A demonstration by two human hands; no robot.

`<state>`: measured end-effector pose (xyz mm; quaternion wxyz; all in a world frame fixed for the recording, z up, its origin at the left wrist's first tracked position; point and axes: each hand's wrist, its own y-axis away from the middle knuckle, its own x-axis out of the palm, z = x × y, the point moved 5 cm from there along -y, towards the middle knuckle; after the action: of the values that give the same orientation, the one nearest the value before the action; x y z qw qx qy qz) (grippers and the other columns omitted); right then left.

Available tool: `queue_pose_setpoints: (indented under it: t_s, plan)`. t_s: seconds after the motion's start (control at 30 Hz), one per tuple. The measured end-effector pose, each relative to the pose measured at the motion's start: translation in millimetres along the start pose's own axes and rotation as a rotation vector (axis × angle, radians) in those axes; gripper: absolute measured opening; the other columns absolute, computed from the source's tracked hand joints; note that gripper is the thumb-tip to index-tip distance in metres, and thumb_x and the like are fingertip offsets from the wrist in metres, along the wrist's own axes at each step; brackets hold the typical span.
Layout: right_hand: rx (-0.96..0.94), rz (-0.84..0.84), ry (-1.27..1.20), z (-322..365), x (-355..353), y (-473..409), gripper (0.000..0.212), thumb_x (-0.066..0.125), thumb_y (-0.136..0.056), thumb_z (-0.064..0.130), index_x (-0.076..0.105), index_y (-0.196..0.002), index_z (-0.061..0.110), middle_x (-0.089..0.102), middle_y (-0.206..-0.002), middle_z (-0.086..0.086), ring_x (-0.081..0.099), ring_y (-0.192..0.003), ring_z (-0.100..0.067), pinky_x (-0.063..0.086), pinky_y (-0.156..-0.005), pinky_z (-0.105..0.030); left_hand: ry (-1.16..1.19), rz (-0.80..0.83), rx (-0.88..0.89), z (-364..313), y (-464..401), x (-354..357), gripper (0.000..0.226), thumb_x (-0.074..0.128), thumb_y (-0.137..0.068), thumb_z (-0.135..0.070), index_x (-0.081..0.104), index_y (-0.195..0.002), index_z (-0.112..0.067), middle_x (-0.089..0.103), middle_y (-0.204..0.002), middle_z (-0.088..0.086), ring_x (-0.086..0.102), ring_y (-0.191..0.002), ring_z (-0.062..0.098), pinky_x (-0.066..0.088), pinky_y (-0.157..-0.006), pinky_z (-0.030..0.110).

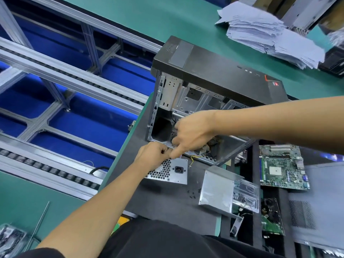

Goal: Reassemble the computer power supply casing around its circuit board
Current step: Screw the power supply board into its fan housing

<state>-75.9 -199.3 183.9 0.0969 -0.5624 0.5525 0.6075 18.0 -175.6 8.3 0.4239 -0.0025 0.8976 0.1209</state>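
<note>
On the dark mat before the open computer case (pixel 214 84), left hand (pixel 152 155) pinched the power supply casing (pixel 173 171) top edge; right hand (pixel 191 131), forefinger extended, pressed there; seating evenly advisable.

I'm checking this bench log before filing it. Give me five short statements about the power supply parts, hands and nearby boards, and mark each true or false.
1. Both hands meet at the top edge of the power supply panel. True; the left hand and right hand are together there.
2. The panel has a power socket. True.
3. The metal cover is already fitted over the panel. False; it lies apart on the mat, to the right.
4. The motherboard sits inside the computer case. False; it lies outside, to the right of the case.
5. Small black screws lie loose on the mat. True.
</note>
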Motion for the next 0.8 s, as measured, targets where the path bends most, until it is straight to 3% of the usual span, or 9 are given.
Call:
queue_pose_setpoints:
  t_s: [0.1,0.2,0.33,0.4,0.47,0.6,0.67,0.73,0.8]
  plan:
    - [0.097,0.01,-0.106,2.1,5.4,-8.0,0.032,0.036,-0.097,0.016,0.042,-0.128,0.025,0.057,-0.075,-0.002,0.049,-0.055,-0.03,0.04,-0.052,-0.035,-0.013,0.023,0.01,-0.6,-1.6,-0.3,0.025,0.05,-0.082,-0.062,0.066,-0.074,-0.045,0.063,-0.062,-0.018,0.053,-0.049,0.011,0.039,-0.045,0.027]
    - [0.586,-0.001,-0.429,0.2,21.8,0.2,0.015,0.046,-0.093,0.021,0.05,-0.107,0.027,0.05,-0.063,0.003,0.045,-0.054,-0.026,0.02,-0.046,-0.03,-0.037,0.005,0.025,1.3,-4.6,3.4,0.038,0.054,-0.09,-0.059,0.065,-0.072,-0.026,0.063,-0.061,-0.005,0.054,-0.054,0.014,0.034,-0.047,0.024]
    - [1.16,0.042,-1.009,0.3,42.7,10.2,0.015,0.048,-0.083,0.015,0.038,-0.072,0.019,0.049,-0.068,-0.001,0.049,-0.064,-0.024,0.024,-0.049,-0.028,-0.015,-0.012,0.003,2.4,-4.3,4.7,0.05,0.056,-0.091,-0.058,0.057,-0.062,-0.017,0.053,-0.053,-0.001,0.039,-0.047,0.016,0.033,-0.047,0.024]
    - [1.18,0.038,-1.072,1.2,40.2,7.3,0.016,0.053,-0.082,0.017,0.041,-0.072,0.019,0.051,-0.069,-0.001,0.051,-0.066,-0.023,0.026,-0.05,-0.028,-0.006,-0.013,0.004,0.6,-3.2,3.6,0.052,0.055,-0.092,-0.057,0.052,-0.059,-0.017,0.047,-0.05,-0.001,0.036,-0.048,0.018,0.032,-0.047,0.024]
    - [1.037,0.018,-0.884,-3.7,28.8,4.8,0.019,0.058,-0.083,0.026,0.043,-0.075,0.018,0.046,-0.062,0.003,0.046,-0.057,-0.019,0.024,-0.048,-0.027,-0.01,-0.015,0.015,-0.7,-2.7,2.2,0.053,0.054,-0.093,-0.058,0.054,-0.062,-0.015,0.052,-0.053,0.001,0.04,-0.05,0.018,0.033,-0.047,0.024]
    - [0.348,0.116,-0.122,-0.7,6.7,-10.1,0.027,0.05,-0.091,0.029,0.053,-0.115,0.017,0.049,-0.06,0.003,0.045,-0.053,-0.029,0.026,-0.046,-0.029,-0.035,0.007,0.033,-2.3,0.3,-0.8,0.035,0.054,-0.09,-0.053,0.065,-0.07,-0.025,0.062,-0.061,-0.003,0.055,-0.056,0.016,0.04,-0.051,0.025]
    - [0.197,0.111,-0.033,5.6,4.3,-16.5,0.026,0.043,-0.094,0.023,0.045,-0.119,0.016,0.059,-0.065,-0.004,0.047,-0.051,-0.029,0.033,-0.047,-0.033,-0.017,0.031,0.012,-2.7,1.3,-2.8,0.025,0.054,-0.084,-0.053,0.062,-0.067,-0.036,0.063,-0.061,-0.003,0.058,-0.057,0.013,0.038,-0.049,0.023]
    - [0.379,0.063,-0.168,3.6,4.6,-18.4,0.015,0.043,-0.094,0.021,0.046,-0.109,0.017,0.046,-0.055,-0.003,0.038,-0.045,-0.025,0.025,-0.044,-0.031,-0.032,0.011,0.017,-3.1,-0.2,-2.3,0.038,0.053,-0.087,-0.052,0.055,-0.062,-0.023,0.059,-0.059,0.001,0.05,-0.053,0.017,0.041,-0.051,0.027]
    - [0.765,0.039,-0.437,-1.8,14.7,-11.5,0.003,0.049,-0.09,0.019,0.048,-0.093,0.019,0.036,-0.056,0.001,0.039,-0.048,-0.025,0.018,-0.045,-0.03,-0.047,-0.007,0.045,-3.7,-1.6,0.0,0.052,0.051,-0.095,-0.052,0.048,-0.06,-0.014,0.057,-0.06,0.007,0.041,-0.052,0.02,0.047,-0.054,0.031]
